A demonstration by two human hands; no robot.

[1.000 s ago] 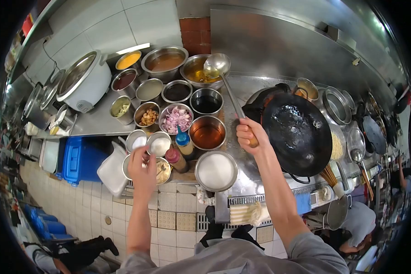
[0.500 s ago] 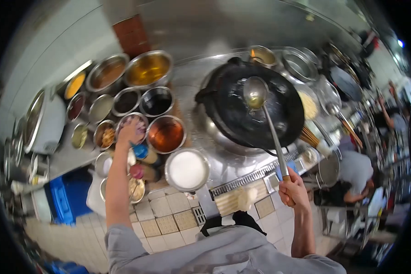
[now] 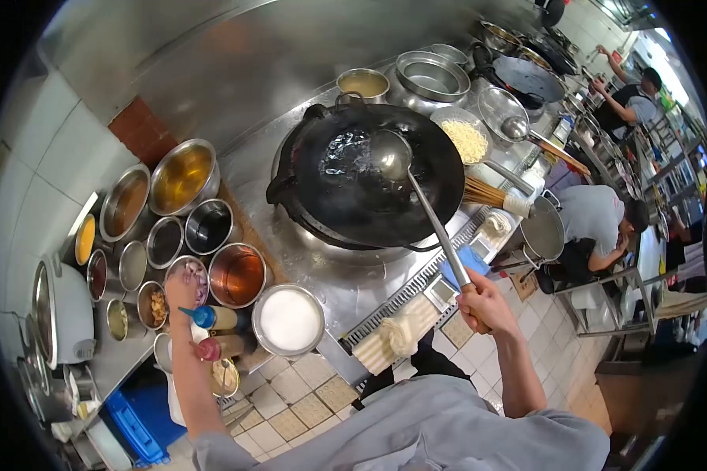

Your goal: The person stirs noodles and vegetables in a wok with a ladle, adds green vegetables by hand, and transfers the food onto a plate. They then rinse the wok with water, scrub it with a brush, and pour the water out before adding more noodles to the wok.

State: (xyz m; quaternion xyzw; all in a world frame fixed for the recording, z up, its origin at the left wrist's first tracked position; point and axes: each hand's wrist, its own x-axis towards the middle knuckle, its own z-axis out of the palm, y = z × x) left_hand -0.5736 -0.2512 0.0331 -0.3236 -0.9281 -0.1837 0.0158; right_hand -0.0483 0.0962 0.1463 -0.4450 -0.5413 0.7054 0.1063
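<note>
My right hand (image 3: 487,302) is wrapped round the wooden end of a long ladle (image 3: 440,228). The ladle's bowl rests in the black wok (image 3: 322,196), over a little shiny liquid. Far to the left, my left hand (image 3: 182,289) reaches into a metal bowl of chopped purple onion (image 3: 199,275); its fingertips are hard to make out among the pieces. Beside it stand a pot of reddish liquid (image 3: 238,275), a bowl of brownish pieces (image 3: 157,308) and a blue-capped bottle (image 3: 212,317). A bowl of white granules (image 3: 291,319) is nearer the wok.
Bowls of yellow oil (image 3: 182,179) and dark sauce (image 3: 208,226) stand at the left. Right of the wok are a strainer of pale shreds (image 3: 463,141), a bamboo brush (image 3: 491,191) and a folded cloth (image 3: 393,337). Two people work further right.
The view has turned, shifting the wok and bowls leftward. The ladle's bowl, held higher with liquid in it before, is now lower in the wok. My left hand stays at the onion bowl.
</note>
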